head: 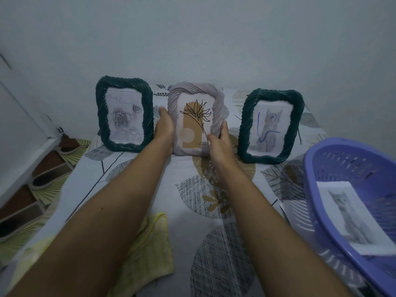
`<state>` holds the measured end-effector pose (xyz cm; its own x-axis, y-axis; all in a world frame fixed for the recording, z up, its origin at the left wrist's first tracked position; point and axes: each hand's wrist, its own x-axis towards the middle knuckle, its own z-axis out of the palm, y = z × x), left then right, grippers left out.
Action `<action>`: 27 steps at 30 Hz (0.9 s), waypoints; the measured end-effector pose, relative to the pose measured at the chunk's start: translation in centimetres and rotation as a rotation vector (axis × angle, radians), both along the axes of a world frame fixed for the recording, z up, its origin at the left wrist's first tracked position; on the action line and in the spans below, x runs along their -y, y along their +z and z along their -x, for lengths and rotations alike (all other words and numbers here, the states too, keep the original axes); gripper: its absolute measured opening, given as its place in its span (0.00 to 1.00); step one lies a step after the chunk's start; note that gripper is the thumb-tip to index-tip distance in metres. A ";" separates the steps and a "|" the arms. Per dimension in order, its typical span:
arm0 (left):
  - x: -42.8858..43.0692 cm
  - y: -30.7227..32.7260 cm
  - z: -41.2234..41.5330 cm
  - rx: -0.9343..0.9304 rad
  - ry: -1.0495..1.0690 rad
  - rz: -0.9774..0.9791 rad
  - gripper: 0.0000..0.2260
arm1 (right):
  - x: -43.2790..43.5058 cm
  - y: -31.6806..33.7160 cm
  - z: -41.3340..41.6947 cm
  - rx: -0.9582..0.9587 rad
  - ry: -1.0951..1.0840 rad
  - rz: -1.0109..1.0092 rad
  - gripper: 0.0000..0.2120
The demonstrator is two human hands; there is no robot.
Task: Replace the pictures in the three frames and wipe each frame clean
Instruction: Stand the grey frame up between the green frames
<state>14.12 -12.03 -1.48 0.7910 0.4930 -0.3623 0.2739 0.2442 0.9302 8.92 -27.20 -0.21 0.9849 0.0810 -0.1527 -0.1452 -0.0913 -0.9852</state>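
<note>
Three rope-edged picture frames stand upright against the wall on a patterned cloth. The pale lilac middle frame shows a line-drawn plant on a tan arch. My left hand grips its left edge and my right hand grips its lower right edge. The dark green left frame holds a grey rose picture. The dark green right frame holds a cat picture scribbled with blue ink. A yellow cloth lies near me between my forearms.
A purple plastic basket sits at the right with a clean cat print inside; another sheet lies under its rim. Shoes line the floor at the left beside the cloth's edge. The wall is close behind the frames.
</note>
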 end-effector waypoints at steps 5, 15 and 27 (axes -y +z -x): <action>2.5 2.3 3.3 -0.060 0.105 -0.155 0.39 | 0.3 0.8 0.5 -0.108 0.019 0.046 0.36; 4.2 0.5 10.1 -0.054 0.036 -0.693 0.18 | 2.4 2.0 6.8 -0.050 -0.063 -0.057 0.22; 8.8 2.1 13.6 0.216 -0.773 -0.985 0.15 | 9.4 0.5 9.7 0.048 -0.418 -0.085 0.11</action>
<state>0.51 -20.80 0.66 0.9887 -0.1352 0.0653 -0.1438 -0.7283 0.6700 -0.73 -36.61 0.28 0.9415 -0.3165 -0.1159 -0.1064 0.0474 -0.9932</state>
